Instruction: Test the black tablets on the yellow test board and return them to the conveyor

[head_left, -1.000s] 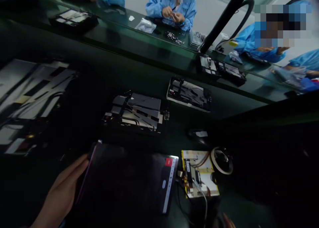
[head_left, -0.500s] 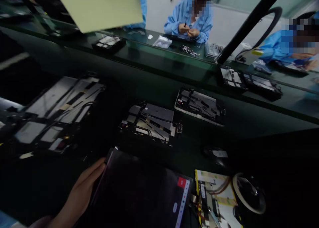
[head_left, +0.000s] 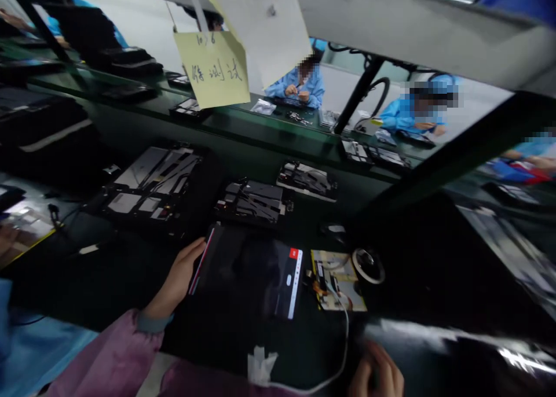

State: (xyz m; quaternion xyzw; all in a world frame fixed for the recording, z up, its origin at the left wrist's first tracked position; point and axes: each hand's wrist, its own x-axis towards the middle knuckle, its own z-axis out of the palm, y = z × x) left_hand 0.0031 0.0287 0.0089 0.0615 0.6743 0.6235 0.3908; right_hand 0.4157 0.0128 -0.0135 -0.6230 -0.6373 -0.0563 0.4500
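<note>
My left hand (head_left: pixel 180 278), in a purple sleeve, is closed on the left edge of a dark tablet screen (head_left: pixel 247 272). The screen is lit, with a red square and a white strip of icons along its right side. At the bottom edge my right hand (head_left: pixel 377 371) shows only in part, blurred, its fingers loosely bent and apart from the thumb; nothing shows in them. Right of the screen lies a circuit assembly (head_left: pixel 343 293) with yellow edging and a ribbon cable by the screen's edge. A white cable (head_left: pixel 346 339) runs from it to a taped spot.
Opened tablets (head_left: pixel 150 177) with exposed inner parts lie behind the screen. A tape roll (head_left: pixel 369 265) and a mouse (head_left: pixel 333 230) are at right. Handwritten yellow paper (head_left: pixel 212 70) hangs ahead. Co-workers in blue sit beyond the green shelf (head_left: pixel 243 133); another person's hand (head_left: pixel 7 238) is far left.
The view has drawn back and tilted, so the table things look smaller and higher. My right hand and the white cable have come into view. My left hand stays on the screen's left edge.
</note>
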